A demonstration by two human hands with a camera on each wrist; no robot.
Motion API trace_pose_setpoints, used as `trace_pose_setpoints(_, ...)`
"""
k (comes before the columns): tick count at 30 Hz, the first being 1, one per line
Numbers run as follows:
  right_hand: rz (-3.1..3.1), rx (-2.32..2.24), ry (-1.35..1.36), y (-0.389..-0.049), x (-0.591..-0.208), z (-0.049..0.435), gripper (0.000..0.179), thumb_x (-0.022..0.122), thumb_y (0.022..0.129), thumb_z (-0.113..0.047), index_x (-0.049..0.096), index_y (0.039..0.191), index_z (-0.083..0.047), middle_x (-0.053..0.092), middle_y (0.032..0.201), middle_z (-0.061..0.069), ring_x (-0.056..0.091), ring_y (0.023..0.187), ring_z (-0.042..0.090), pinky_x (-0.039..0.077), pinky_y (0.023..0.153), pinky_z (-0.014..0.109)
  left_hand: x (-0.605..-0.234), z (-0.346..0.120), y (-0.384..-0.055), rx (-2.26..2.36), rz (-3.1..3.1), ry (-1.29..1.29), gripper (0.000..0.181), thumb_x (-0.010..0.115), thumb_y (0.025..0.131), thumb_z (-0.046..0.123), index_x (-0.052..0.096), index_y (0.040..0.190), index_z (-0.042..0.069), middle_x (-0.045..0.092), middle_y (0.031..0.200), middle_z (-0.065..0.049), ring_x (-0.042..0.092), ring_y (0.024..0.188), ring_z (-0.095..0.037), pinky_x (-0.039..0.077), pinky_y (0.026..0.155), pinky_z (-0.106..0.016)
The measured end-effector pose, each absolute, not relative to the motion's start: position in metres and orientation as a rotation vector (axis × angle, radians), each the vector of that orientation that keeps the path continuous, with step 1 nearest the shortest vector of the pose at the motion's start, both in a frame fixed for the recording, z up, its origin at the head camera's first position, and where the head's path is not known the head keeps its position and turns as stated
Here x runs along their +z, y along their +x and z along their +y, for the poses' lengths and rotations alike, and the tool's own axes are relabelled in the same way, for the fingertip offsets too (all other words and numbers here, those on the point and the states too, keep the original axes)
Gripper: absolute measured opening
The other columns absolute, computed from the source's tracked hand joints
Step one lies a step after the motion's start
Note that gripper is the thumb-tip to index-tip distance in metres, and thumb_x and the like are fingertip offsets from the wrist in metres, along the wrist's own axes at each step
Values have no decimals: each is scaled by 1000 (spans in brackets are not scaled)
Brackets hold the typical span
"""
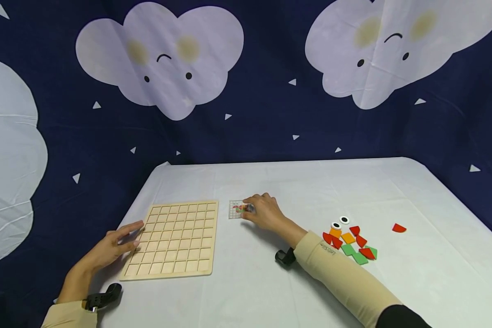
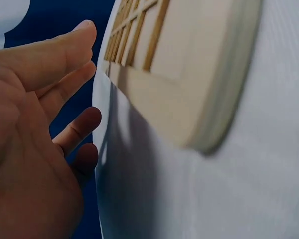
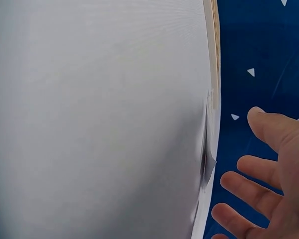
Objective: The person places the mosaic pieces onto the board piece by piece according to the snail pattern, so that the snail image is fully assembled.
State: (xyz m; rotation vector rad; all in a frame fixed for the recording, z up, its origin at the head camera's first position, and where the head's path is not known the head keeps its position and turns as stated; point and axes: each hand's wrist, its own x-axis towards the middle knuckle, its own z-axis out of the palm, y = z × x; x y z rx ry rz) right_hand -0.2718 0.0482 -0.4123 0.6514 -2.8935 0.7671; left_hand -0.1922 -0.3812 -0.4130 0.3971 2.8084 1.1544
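A square wooden board (image 1: 176, 241) with a grid of shallow cells lies flat at the left of the table. My left hand (image 1: 108, 248) is at its left edge; in the left wrist view the fingers (image 2: 65, 55) are loosely extended beside the board's corner (image 2: 204, 99), gripping nothing. Right of the board is a small card (image 1: 234, 210) printed with a grid and a coloured picture. My right hand (image 1: 266, 212) reaches over the card's right part and hides some of it. From the right wrist, its fingers (image 3: 249, 194) look spread, with the card (image 3: 208, 164) beyond them.
To the right, by the right sleeve (image 1: 344, 273), several flat pieces lie loosely together: red rounded ones (image 1: 361, 241), orange (image 1: 348, 238) and green (image 1: 360, 258) ones, and white eye discs (image 1: 344, 220). One red piece (image 1: 399, 228) lies apart. A dark cloud-patterned cloth (image 1: 262, 127) hangs behind.
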Motion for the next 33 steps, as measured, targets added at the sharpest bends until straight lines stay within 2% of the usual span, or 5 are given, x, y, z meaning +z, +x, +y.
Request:
trace_pose_setpoints(3,-2898,757,660,-274,-413,47,45,67,85,-37,63,123,-14,63,125,8,52,109,32,37,91,47,-416,-385,-192,1153,2825,433,58,64,87,20,45,138,0,38,149,2,23,125,17,26,101,-61)
trace_pose_setpoints(9,-2909,724,659,-278,-415,42,42,68,84,-35,64,121,-16,63,125,5,51,108,31,37,89,47,-424,-390,-191,1240,2841,656,49,65,84,10,52,129,-6,37,130,38,24,116,30,21,89,0)
trace_pose_setpoints(18,-2938,696,606,-284,-419,39,38,68,85,-32,66,119,-18,64,123,2,50,107,29,37,86,44,-426,-390,-191,1255,2839,705,47,63,84,5,52,127,-11,35,131,39,19,122,26,11,89,3)
trace_pose_setpoints(27,-2935,674,609,-288,-422,36,33,68,85,-32,68,115,-19,64,124,-1,48,108,29,36,85,43,-424,-388,-190,1162,2894,554,47,64,86,12,54,129,-5,35,131,38,18,104,10,14,83,-18)
trace_pose_setpoints(33,-2946,624,591,-289,-423,33,31,69,84,-33,70,112,-20,64,123,-2,47,107,29,35,85,42,-423,-384,-190,1109,2903,477,48,65,85,15,55,129,-2,46,144,3,18,104,11,16,83,-21)
